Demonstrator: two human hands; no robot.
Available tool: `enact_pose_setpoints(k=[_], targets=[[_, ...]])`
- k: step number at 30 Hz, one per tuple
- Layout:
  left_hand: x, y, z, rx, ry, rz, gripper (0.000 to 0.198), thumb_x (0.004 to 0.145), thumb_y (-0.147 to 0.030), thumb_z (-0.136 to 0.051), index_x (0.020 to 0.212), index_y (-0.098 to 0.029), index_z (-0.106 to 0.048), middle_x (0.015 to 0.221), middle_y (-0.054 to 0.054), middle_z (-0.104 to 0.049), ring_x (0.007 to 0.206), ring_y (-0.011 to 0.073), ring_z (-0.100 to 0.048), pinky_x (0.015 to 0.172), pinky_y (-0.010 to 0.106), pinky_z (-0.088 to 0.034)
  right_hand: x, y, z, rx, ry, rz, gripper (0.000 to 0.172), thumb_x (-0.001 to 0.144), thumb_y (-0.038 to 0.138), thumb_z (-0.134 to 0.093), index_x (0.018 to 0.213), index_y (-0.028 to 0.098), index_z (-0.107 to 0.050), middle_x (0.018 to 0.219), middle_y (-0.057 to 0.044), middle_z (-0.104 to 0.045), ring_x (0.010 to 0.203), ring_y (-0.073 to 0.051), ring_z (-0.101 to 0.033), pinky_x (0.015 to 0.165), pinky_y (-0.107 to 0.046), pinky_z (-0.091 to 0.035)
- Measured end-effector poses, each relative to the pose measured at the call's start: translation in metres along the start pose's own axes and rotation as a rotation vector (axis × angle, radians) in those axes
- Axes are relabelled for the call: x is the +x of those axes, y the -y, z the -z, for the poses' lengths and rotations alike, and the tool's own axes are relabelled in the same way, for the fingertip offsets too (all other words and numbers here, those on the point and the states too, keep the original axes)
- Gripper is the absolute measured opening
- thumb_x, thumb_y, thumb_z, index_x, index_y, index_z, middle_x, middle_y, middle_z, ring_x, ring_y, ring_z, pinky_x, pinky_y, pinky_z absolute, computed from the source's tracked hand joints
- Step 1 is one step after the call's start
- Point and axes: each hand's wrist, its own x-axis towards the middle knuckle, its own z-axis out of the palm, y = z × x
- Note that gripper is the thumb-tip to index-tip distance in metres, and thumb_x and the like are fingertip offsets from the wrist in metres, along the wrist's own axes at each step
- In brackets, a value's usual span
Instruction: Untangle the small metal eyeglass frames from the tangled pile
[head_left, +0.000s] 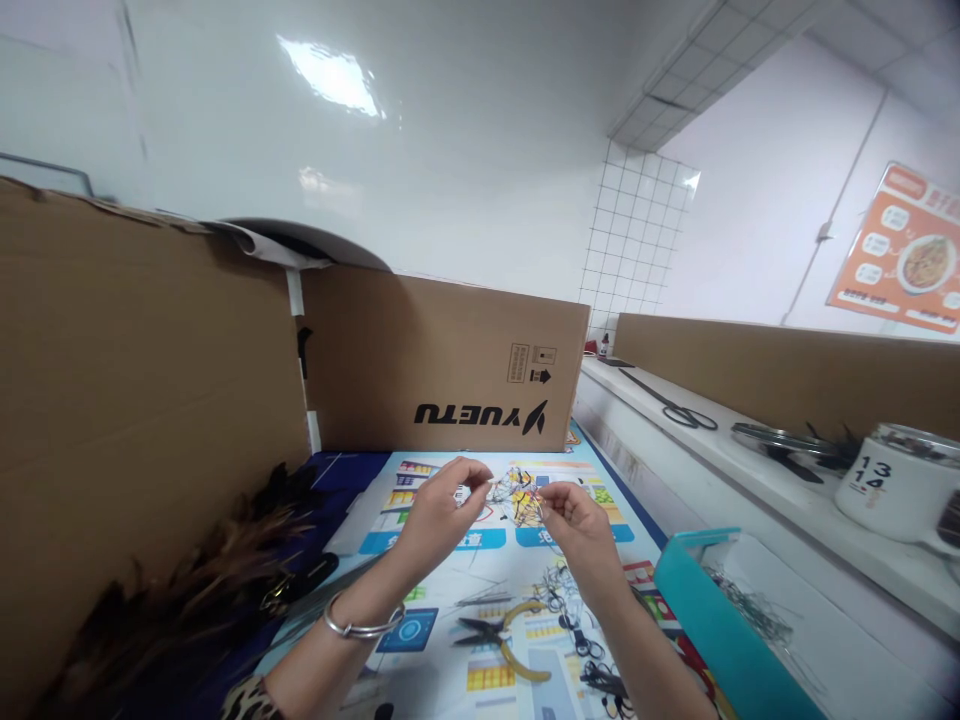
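Over the printed mat, my left hand (454, 497) is closed in a pinch, thumb and forefinger meeting at a small whitish bit too fine to name. My right hand (577, 515) faces it a short way off, its fingertips also pinched; what they hold is too thin to make out. Between and behind both hands lies a tangle of fine wire pieces (517, 490). Yellow-handled pliers (495, 640) rest on the mat below the hands, jaws pointing left. Beside the right forearm are small black looped pieces (581, 635), with thin straight wires (480, 590) above the pliers.
Cardboard walls (450, 350) enclose the back and left. Dark feathers (187, 600) lie at left. A teal-edged box (697, 590) with thin wires stands at right. On the white ledge are scissors (686, 416), a lid (780, 438) and a mug (885, 490).
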Motion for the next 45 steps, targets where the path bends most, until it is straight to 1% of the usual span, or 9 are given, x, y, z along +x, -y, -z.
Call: enact_pose_setpoints(k=[3,10,14,20,26,30,35,40,45], targets=[[0.000,0.000,0.001,0.050,0.041,-0.003,0.008,0.077,-0.017,-0.050,0.076,-0.021,-0.057,0.076,0.001,-0.058,0.071,0.0160,-0.054,0.068,0.026,-0.039,0.002,-0.005,0.001,-0.034,-0.002,0.011,0.017,0.075,0.024,-0.059,0.091,0.018,-0.059,0.077,-0.002,-0.056,0.070,-0.014,-0.051,0.061,-0.025,-0.042],[0.000,0.002,0.003,0.110,0.173,0.086,0.011,0.073,-0.014,-0.049,0.078,-0.020,-0.056,0.072,-0.001,-0.059,0.067,0.0142,-0.054,0.063,0.024,-0.038,0.006,-0.008,0.004,-0.076,-0.018,0.003,0.017,0.074,0.025,-0.060,0.090,0.018,-0.060,0.078,-0.002,-0.059,0.071,-0.015,-0.052,0.063,-0.027,-0.042],[0.001,0.007,0.002,0.123,0.217,0.111,0.011,0.072,-0.016,-0.049,0.077,-0.020,-0.058,0.070,-0.001,-0.060,0.064,0.0141,-0.053,0.060,0.024,-0.037,0.005,-0.004,0.004,-0.016,-0.007,-0.028,0.018,0.073,0.026,-0.063,0.089,0.018,-0.061,0.078,-0.002,-0.059,0.072,-0.015,-0.052,0.063,-0.026,-0.042],[0.000,0.019,-0.009,-0.089,0.328,0.266,0.008,0.071,-0.021,-0.051,0.070,-0.017,-0.058,0.060,-0.002,-0.053,0.055,0.0121,-0.045,0.050,0.022,-0.032,0.004,0.002,0.006,0.117,0.018,-0.135,0.015,0.073,0.025,-0.064,0.086,0.017,-0.062,0.069,0.001,-0.058,0.063,-0.011,-0.050,0.057,-0.022,-0.039],[-0.004,0.031,-0.019,-0.315,0.438,0.426,0.011,0.072,-0.026,-0.055,0.068,-0.016,-0.056,0.058,-0.002,-0.050,0.055,0.0118,-0.047,0.051,0.022,-0.036,0.011,-0.012,0.013,0.181,-0.006,-0.199,0.017,0.072,0.025,-0.064,0.086,0.016,-0.061,0.067,0.000,-0.059,0.063,-0.012,-0.056,0.055,-0.022,-0.040],[-0.005,0.033,-0.021,-0.436,0.452,0.480,0.015,0.072,-0.029,-0.058,0.068,-0.015,-0.056,0.061,-0.001,-0.052,0.058,0.0119,-0.049,0.057,0.024,-0.039,0.014,-0.019,0.016,0.226,-0.017,-0.228,0.020,0.071,0.025,-0.065,0.087,0.016,-0.060,0.068,-0.001,-0.059,0.063,-0.013,-0.059,0.053,-0.021,-0.042],[-0.008,0.036,-0.024,-0.631,0.486,0.607,0.021,0.071,-0.033,-0.063,0.069,-0.015,-0.055,0.063,0.001,-0.056,0.060,0.0121,-0.051,0.061,0.025,-0.040,0.015,-0.016,0.018,0.212,-0.036,-0.233,0.019,0.070,0.025,-0.064,0.086,0.017,-0.059,0.067,0.001,-0.058,0.060,-0.013,-0.061,0.047,-0.020,-0.041],[-0.010,0.037,-0.028,-0.669,0.505,0.647,0.021,0.070,-0.034,-0.064,0.069,-0.015,-0.055,0.064,0.003,-0.059,0.063,0.0138,-0.053,0.062,0.026,-0.040,0.016,-0.013,0.017,0.136,-0.054,-0.228,0.018,0.069,0.026,-0.064,0.084,0.017,-0.059,0.061,0.003,-0.056,0.055,-0.013,-0.061,0.043,-0.019,-0.041],[-0.008,0.035,-0.031,-0.698,0.437,0.651,0.023,0.065,-0.032,-0.066,0.061,-0.014,-0.053,0.087,0.005,-0.060,0.072,0.0164,-0.055,0.063,0.027,-0.041,0.016,-0.011,0.017,0.139,-0.017,-0.244,0.018,0.069,0.027,-0.063,0.084,0.017,-0.059,0.062,0.003,-0.055,0.054,-0.014,-0.062,0.041,-0.019,-0.040]])
